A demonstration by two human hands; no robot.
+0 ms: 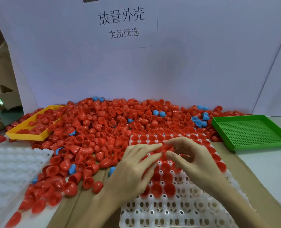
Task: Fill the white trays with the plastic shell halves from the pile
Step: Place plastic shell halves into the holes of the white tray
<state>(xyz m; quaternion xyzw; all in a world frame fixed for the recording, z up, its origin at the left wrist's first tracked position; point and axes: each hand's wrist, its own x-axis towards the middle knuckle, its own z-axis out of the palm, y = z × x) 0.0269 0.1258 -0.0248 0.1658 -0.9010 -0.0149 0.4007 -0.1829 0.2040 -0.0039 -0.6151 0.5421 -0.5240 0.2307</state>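
- Head view: I see my left hand (134, 163) and right hand (192, 158) meeting over the white tray (177, 209) at lower centre, each grip pinching one red shell half (167, 147).
- The pile (103, 122) spreads across the surface mid-frame, touching the tray's far edge.

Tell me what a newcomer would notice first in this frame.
A sprawling pile of red shell halves with a few blue ones covers the table's far side. In front, the left hand and right hand meet over a partly filled white tray. A green perforated tray sits far right.
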